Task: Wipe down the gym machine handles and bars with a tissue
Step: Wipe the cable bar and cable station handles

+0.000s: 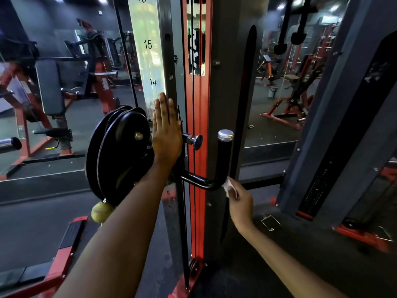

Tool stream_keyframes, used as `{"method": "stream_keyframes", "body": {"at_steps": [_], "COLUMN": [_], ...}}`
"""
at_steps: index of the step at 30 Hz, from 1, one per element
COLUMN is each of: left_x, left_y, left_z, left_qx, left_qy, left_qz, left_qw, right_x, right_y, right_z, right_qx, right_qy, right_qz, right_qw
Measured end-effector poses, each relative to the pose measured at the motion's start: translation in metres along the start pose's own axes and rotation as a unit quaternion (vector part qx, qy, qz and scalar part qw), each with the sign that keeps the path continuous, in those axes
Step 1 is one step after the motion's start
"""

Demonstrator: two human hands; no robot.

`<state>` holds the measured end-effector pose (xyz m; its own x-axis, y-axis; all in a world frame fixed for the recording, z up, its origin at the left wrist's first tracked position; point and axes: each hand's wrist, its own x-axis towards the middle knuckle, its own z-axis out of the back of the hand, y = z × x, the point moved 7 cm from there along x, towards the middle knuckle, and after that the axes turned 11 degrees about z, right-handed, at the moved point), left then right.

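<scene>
Tissue (228, 186), white and crumpled, sits pinched in the fingers of the right hand (240, 202) and is pressed against the outer bend of the black L-shaped handle (223, 160), right where its horizontal bar turns upward. The handle's upright part ends in a silver cap (225, 135) and stands just in front of the dark grey machine column (221, 82). The left hand (166, 134) is flat and released, fingers straight and together, palm laid against the steel upright (169, 61) with its numbered adjustment strip (148, 61), just below the mark 14. Beside that hand, to its left, hangs the black cable pulley wheel (120, 155), with a yellowish ball stopper (100, 212) under it. A pop-pin knob (194, 141) juts out just to the right of the left hand, in front of the red frame post (198, 190). Other red-and-black gym machines stand in the background, blurred.
</scene>
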<state>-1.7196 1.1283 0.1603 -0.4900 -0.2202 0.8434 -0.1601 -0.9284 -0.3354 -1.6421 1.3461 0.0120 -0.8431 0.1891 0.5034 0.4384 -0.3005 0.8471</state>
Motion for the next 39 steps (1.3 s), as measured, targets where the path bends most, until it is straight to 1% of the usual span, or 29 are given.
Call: {"method": "stream_keyframes", "body": {"at_steps": [1, 2, 4, 5, 6, 7, 8, 10, 12, 15, 16, 18, 19, 20, 21, 22, 24, 25, 27, 28, 29, 31, 32, 33, 34, 36, 37, 38, 39], "left_x": [0.0, 0.0, -0.001, -0.001, -0.001, -0.001, -0.001, -0.001, -0.001, -0.001, -0.001, -0.002, -0.002, -0.002, -0.001, -0.001, -0.003, -0.002, -0.002, -0.002, -0.001, -0.001, 0.0, 0.0, 0.0, 0.0, -0.001, -0.001, -0.002], "left_y": [0.0, 0.0, 0.001, 0.0, -0.001, -0.002, -0.003, -0.002, -0.001, -0.001, -0.001, -0.002, -0.002, -0.002, -0.002, -0.002, -0.001, -0.001, 0.001, 0.002, 0.002, 0.003, 0.003, 0.003, 0.003, 0.002, 0.001, 0.001, 0.002], "left_z": [0.0, 0.0, 0.0, 0.0, 0.001, 0.001, 0.001, 0.001, 0.0, 0.0, 0.0, 0.0, -0.001, -0.001, -0.001, 0.0, 0.0, -0.001, -0.002, -0.002, -0.004, -0.005, -0.005, -0.005, -0.004, -0.003, -0.003, -0.003, -0.003], "left_qx": [0.002, 0.003, -0.003, -0.007, -0.009, -0.01, -0.009, -0.003, -0.001, -0.005, -0.004, 0.0, 0.003, 0.003, 0.001, 0.001, 0.009, 0.011, 0.016, 0.017, 0.02, 0.022, 0.023, 0.026, 0.026, 0.019, 0.015, 0.014, 0.014], "left_qy": [0.001, 0.001, 0.007, 0.01, 0.014, 0.017, 0.02, 0.022, 0.023, 0.022, 0.022, 0.021, 0.017, 0.013, 0.008, 0.0, -0.006, -0.004, -0.004, -0.005, -0.004, -0.004, -0.003, -0.004, -0.005, -0.005, -0.005, -0.005, -0.004], "left_qz": [-0.002, -0.001, 0.006, 0.007, 0.008, 0.008, 0.007, 0.003, 0.001, 0.005, 0.005, -0.001, -0.003, -0.003, 0.0, 0.002, -0.004, -0.008, -0.01, -0.008, -0.005, 0.001, 0.003, 0.002, 0.001, -0.002, -0.003, -0.004, -0.006], "left_qw": [1.0, 1.0, 1.0, 1.0, 1.0, 1.0, 1.0, 1.0, 1.0, 1.0, 1.0, 1.0, 1.0, 1.0, 1.0, 1.0, 1.0, 1.0, 1.0, 1.0, 1.0, 1.0, 1.0, 1.0, 1.0, 1.0, 1.0, 1.0, 1.0], "right_x": [-0.001, 0.003, 0.018, 0.026, 0.032, 0.039, 0.044, 0.043, 0.028, -0.004, -0.009, 0.009, 0.02, 0.029, 0.034, 0.034, 0.033, 0.031, 0.032, 0.031, 0.027, 0.008, -0.002, -0.009, -0.017, -0.033, -0.034, -0.028, -0.02], "right_y": [0.008, 0.026, 0.078, 0.1, 0.113, 0.114, 0.106, 0.084, 0.069, 0.042, 0.038, 0.05, 0.059, 0.059, 0.061, 0.055, 0.047, 0.042, 0.024, 0.019, 0.025, 0.019, 0.016, 0.014, 0.01, -0.005, -0.027, -0.048, -0.068], "right_z": [0.009, 0.017, 0.02, 0.014, 0.006, -0.001, -0.009, -0.023, -0.041, -0.087, -0.101, -0.117, -0.122, -0.127, -0.137, -0.147, -0.15, -0.145, -0.125, -0.111, -0.102, -0.091, -0.084, -0.077, -0.065, -0.04, -0.025, -0.01, 0.001], "right_qx": [-0.004, -0.017, -0.073, -0.136, -0.214, -0.286, -0.343, -0.434, -0.507, -0.602, -0.614, -0.576, -0.542, -0.474, -0.41, -0.369, -0.39, -0.398, -0.329, -0.335, -0.36, -0.432, -0.447, -0.442, -0.423, -0.364, -0.321, -0.296, -0.261], "right_qy": [-0.024, -0.047, -0.023, 0.016, 0.045, 0.064, 0.08, 0.108, 0.144, 0.304, 0.333, 0.307, 0.264, 0.262, 0.276, 0.31, 0.335, 0.318, 0.297, 0.278, 0.273, 0.282, 0.283, 0.283, 0.275, 0.305, 0.313, 0.307, 0.271], "right_qz": [0.037, 0.11, 0.315, 0.421, 0.51, 0.564, 0.588, 0.586, 0.545, 0.407, 0.35, 0.243, 0.238, 0.22, 0.224, 0.226, 0.206, 0.206, 0.183, 0.191, 0.226, 0.354, 0.392, 0.424, 0.445, 0.436, 0.372, 0.271, 0.172], "right_qw": [0.999, 0.993, 0.946, 0.896, 0.832, 0.772, 0.728, 0.676, 0.652, 0.617, 0.624, 0.718, 0.761, 0.811, 0.84, 0.846, 0.833, 0.836, 0.877, 0.88, 0.863, 0.78, 0.753, 0.738, 0.74, 0.764, 0.813, 0.863, 0.91]}}
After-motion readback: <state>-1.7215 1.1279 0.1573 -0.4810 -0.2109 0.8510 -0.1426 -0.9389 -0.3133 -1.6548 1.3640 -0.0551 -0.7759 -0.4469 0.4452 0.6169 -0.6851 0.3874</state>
